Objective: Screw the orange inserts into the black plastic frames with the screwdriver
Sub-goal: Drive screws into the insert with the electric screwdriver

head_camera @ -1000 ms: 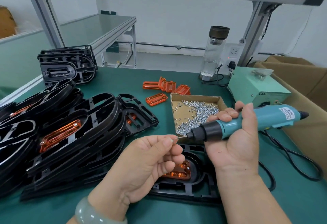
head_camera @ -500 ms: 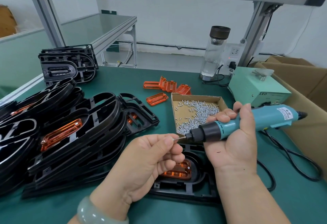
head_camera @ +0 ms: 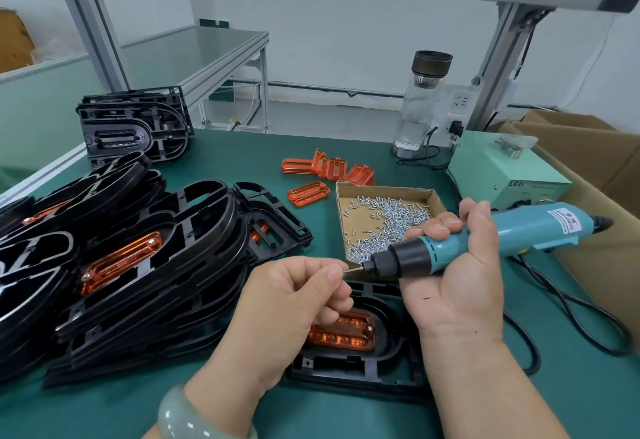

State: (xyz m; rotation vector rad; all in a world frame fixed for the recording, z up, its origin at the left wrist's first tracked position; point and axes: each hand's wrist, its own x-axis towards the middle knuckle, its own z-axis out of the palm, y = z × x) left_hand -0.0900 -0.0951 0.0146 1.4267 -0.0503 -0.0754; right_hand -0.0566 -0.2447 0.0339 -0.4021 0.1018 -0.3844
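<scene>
Head view: right hand [head_camera: 457,286] grips screwdriver [head_camera: 485,237], near level, bit pointing left. Left hand [head_camera: 287,303] pinches screw [head_camera: 345,271] at the bit tip. Both are above frame [head_camera: 363,373] at bottom centre, insert [head_camera: 346,331] seated in it. Stack [head_camera: 138,265] fills the left side. Screw box [head_camera: 384,189] sits just behind frame. Cable [head_camera: 554,307] loops right. Bare table [head_camera: 571,386] lower right.

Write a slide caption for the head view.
Left hand pinches a screw at the tip of the screwdriver gripped by the right hand, above a black frame holding an orange insert.
</scene>
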